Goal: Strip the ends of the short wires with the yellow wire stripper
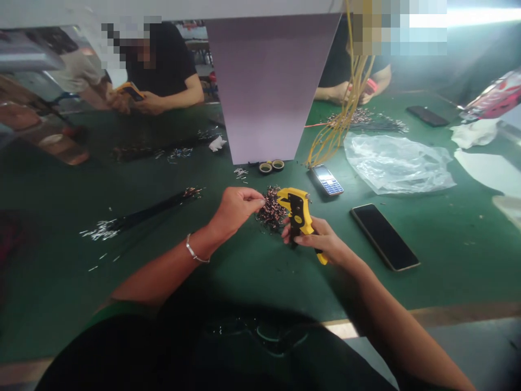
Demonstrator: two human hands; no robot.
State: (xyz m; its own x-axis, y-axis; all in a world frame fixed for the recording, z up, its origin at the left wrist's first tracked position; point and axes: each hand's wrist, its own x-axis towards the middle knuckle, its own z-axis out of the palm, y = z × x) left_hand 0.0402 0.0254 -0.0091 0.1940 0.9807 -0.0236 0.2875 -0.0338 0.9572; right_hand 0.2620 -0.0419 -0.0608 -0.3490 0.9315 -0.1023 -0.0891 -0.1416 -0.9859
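- Left hand, at scrap pile's nine o'clock, seems pinched; held thing, I cannot tell;
- right hand, four o'clock, holds yellow stripper;
- many scraps seem cut; wire bundle, nine o'clock, shows bare ends; remainder unclear.

Between the wire bundle and the left hand, the tabletop offers passage; ahead, the pale panel blocks.

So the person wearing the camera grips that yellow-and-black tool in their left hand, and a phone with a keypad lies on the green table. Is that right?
Not quite. The head view shows the yellow-and-black tool in the right hand, not the left hand. The keypad phone does lie on the green table.
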